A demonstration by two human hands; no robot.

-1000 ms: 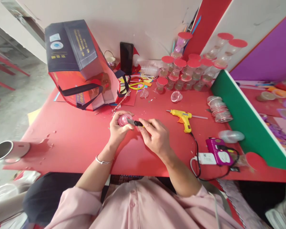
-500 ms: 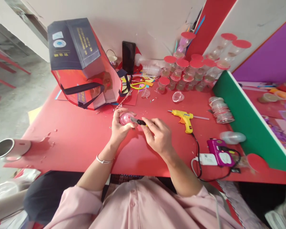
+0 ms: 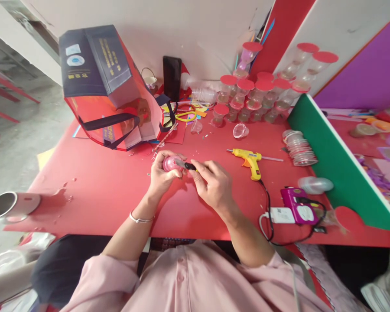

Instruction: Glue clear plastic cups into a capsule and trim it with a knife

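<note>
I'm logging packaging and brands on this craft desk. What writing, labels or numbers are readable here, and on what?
No text reads clearly.
Dark blue gift bag: gold columns of characters and a white round logo, too small and blurred.
White charger: a square printed code, unreadable.
Purple device: a white label, blurred.
Knife and pink cup in the hands: no visible writing.

Even, bright daylight fills my view, strongest on the white wall (image 3: 195, 30) at the back and the pale floor (image 3: 13, 130) to my left, both close to washing out. The red table (image 3: 100, 190) shows saturated colour with a soft sheen and only faint, short shadows under my left hand (image 3: 160, 175) and right hand (image 3: 212, 186). The wide lens bends the table edges and stretches the steel cup (image 3: 9, 206) and the green board (image 3: 338, 169) toward the corners. The centre is sharp; the corners go soft, and my pink shirt (image 3: 188, 281) at the bottom is slightly blurred.
</note>
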